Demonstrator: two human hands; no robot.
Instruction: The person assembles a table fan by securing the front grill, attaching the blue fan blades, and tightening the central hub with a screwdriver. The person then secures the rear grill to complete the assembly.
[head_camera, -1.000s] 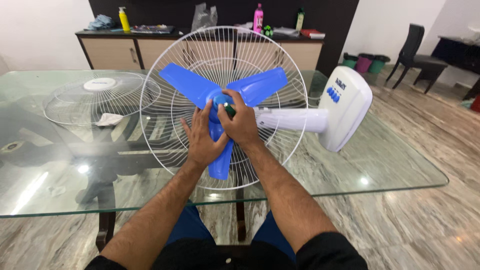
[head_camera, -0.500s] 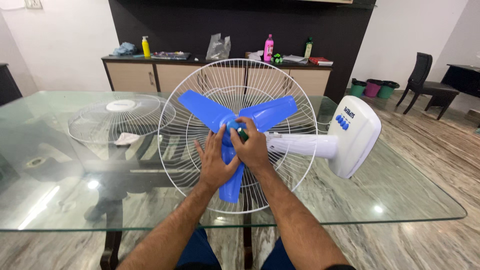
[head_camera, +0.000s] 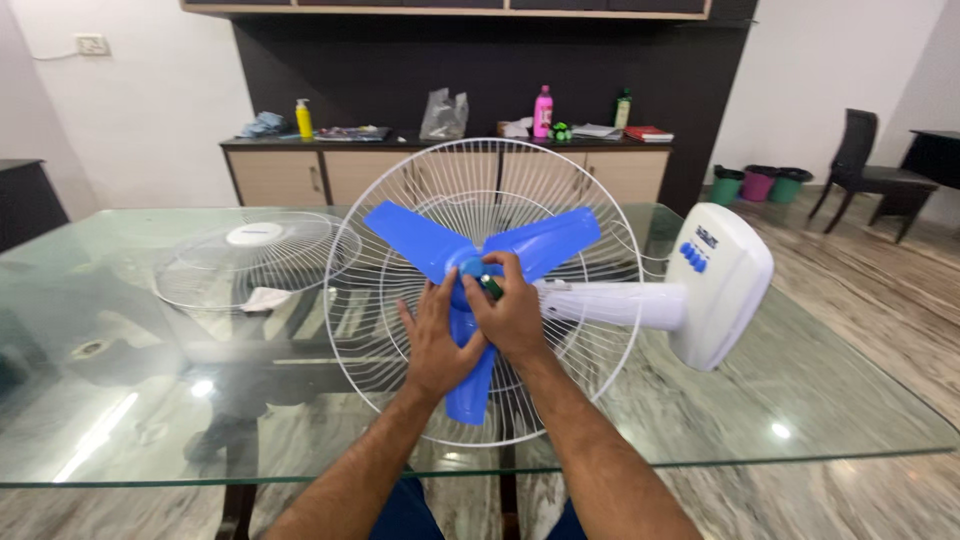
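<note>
A white pedestal fan lies on its side on the glass table (head_camera: 800, 400). Its blue three-bladed propeller (head_camera: 540, 240) sits in the white wire rear guard (head_camera: 400, 200). My left hand (head_camera: 435, 340) lies flat on the lower blade by the hub, fingers spread. My right hand (head_camera: 512, 315) is closed around a small green-handled tool (head_camera: 490, 289) at the blue hub (head_camera: 468, 268). The white stem (head_camera: 615, 303) runs right to the fan's white base (head_camera: 722, 285) with blue buttons.
The detached front wire guard (head_camera: 250, 255) lies flat on the table at left, a white cloth (head_camera: 265, 298) beside it. Behind stands a sideboard (head_camera: 440, 170) with bottles and clutter. A dark chair (head_camera: 865, 165) and small bins (head_camera: 757, 182) stand at right.
The view has tilted up, so the fan and both hands sit lower in the frame. My hands keep the same hold at the hub.
</note>
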